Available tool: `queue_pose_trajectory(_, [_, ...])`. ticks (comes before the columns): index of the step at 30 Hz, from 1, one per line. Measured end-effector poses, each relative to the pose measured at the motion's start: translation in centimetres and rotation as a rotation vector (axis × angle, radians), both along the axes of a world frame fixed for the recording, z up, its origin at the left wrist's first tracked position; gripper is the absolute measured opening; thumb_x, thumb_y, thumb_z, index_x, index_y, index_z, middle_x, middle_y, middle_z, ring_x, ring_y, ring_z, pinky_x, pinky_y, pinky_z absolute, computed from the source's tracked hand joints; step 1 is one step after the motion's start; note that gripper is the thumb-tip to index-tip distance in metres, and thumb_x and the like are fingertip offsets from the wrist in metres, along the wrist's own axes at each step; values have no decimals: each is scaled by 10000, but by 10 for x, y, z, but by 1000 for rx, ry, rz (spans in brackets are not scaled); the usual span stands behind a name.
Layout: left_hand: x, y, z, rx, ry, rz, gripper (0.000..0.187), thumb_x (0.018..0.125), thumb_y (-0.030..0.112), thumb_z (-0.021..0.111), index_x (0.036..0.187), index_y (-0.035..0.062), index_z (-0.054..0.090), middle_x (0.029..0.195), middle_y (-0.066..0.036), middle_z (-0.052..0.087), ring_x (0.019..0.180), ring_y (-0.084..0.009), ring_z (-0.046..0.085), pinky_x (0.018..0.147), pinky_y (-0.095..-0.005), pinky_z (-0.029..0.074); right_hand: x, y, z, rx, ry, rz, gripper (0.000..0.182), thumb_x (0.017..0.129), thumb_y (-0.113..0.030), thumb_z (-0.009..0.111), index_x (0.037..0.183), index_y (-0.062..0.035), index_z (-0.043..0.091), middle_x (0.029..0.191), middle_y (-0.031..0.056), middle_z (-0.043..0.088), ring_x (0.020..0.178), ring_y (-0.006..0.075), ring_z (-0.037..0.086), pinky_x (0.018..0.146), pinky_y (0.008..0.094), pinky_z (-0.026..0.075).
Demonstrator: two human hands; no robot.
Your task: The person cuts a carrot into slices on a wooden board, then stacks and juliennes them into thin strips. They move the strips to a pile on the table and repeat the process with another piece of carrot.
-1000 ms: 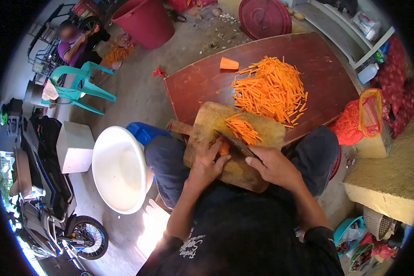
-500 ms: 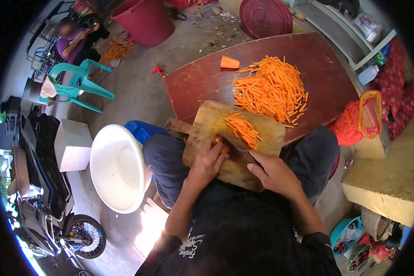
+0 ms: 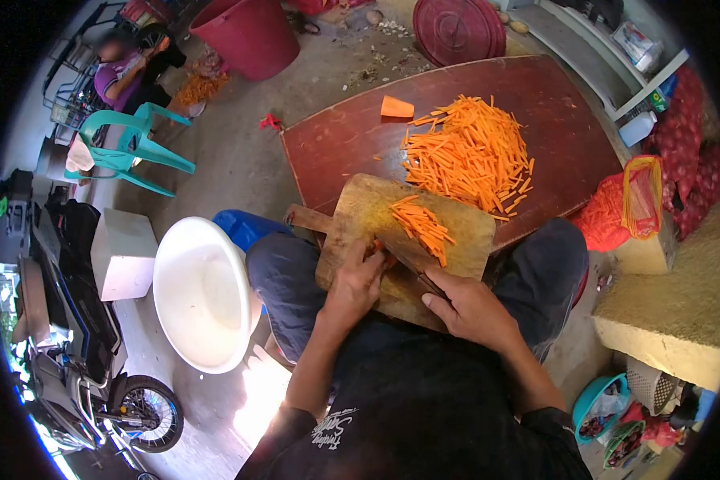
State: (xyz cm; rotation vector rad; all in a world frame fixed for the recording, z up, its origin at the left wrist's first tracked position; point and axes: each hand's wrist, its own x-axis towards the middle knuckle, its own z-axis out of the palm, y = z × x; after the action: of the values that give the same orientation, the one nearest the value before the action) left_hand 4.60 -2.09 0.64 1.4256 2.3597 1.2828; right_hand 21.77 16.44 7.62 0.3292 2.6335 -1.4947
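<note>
While the right hand grips the knife, the left hand holds a carrot piece at frame centre; slicing appears in hand; the next stroke calls for finger clearance.

Black shirt | white script print — wording illegible | right sleeve — tiny white lettering, unreadable

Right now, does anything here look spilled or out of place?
Pale scraps litter the floor beside the round maroon lid, and a small red scrap lies near a table corner. They look stray, whereas the carrot sticks are heaped together.
</note>
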Motion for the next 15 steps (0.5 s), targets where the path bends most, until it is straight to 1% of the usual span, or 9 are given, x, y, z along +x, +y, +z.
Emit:
queue_pose_trajectory(3, [-4,-1,2,-79,150,-66,289,848,-94,730,1133,-51,735,1106,-202,634,1020,-423,692,872,-504,582,0,-2,-1,28,9,5,451,1089,-229,654,1469,-6,558,1177,343,724,1098,537,707,938,578,574])
queue_pose_trajectory(6, [-6,-3,-8,-115,210,-96,310,775,-85,718,1082,-47,733,1082,-192,628,990,-404,679,875,-489,586,4,-8,5,41,33,2,464,1096,-222,645,1484,8,538,1177,351,723,1088,543,709,930,582,577])
queue_pose_trajectory(10, [-5,0,-11,-75,233,-104,332,744,-72,711,1075,-53,732,1083,-186,631,995,-397,677,874,-483,594,9,-17,3,29,-37,-2,462,1112,-214,619,1490,30,514,1156,358,722,1061,551,712,915,589,579])
queue_pose_trajectory(15, [-8,-2,-11,-39,227,-120,360,732,-80,701,1092,-78,728,1112,-192,645,1001,-400,678,877,-487,594,9,-21,24,0,-120,18,459,1122,-207,592,1495,33,477,1129,354,721,1030,554,711,903,603,573])
